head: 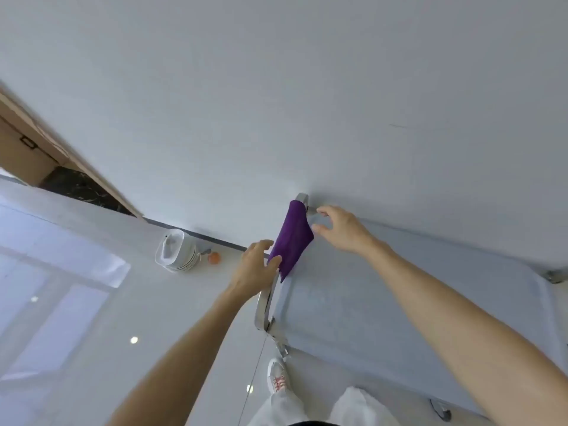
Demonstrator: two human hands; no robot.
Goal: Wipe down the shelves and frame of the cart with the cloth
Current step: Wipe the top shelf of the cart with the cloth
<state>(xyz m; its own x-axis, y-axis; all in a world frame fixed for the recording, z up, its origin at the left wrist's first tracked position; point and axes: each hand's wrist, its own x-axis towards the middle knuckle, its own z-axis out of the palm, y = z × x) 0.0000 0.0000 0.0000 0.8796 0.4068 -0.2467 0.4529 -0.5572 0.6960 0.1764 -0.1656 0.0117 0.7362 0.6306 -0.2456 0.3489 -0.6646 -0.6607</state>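
A purple cloth [292, 241] hangs draped over the metal handle bar [264, 309] at the left end of the cart, whose pale grey top shelf [368, 302] stretches to the right against the wall. My left hand [255, 269] pinches the cloth's lower left edge with the thumb on top. My right hand [344, 232] hovers at the cloth's upper right side; its fingers are spread and its thumb tip is near the cloth's corner. The lower shelves are hidden under the top one.
A white round container [176, 250] and a small orange object [213, 257] sit on the glossy white floor by the wall, left of the cart. A wooden door frame [61, 149] is at the far left. My shoe [278, 379] stands by the cart's near corner.
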